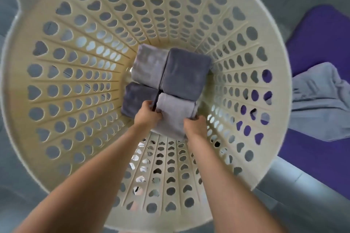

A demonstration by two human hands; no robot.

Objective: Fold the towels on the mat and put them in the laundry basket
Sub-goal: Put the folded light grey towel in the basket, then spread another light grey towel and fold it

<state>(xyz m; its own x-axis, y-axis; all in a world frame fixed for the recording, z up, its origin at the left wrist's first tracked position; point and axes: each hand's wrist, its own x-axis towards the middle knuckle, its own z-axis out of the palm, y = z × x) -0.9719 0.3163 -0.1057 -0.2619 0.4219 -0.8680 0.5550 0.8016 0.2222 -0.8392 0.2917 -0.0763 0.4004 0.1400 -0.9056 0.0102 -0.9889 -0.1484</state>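
One big cream laundry basket [56, 81], its wall pierced with heart-shaped holes, fills most of the view, standing on grey floor [303, 191] to the left of a purple mat [322, 30]; on that mat, at the right, a loose towel [318, 104] in light grey lies rumpled and unfolded. Four folded towels sit packed together on the basket's bottom: the far pale towel [147, 64] at left, the far dark towel [185, 73] at right, the near dark towel [138, 98] at left, the near pale towel [174, 115] at right; the left hand [148, 114] and right hand [196, 126] both reach down inside, each gripping one side of the near pale towel with curled fingers.
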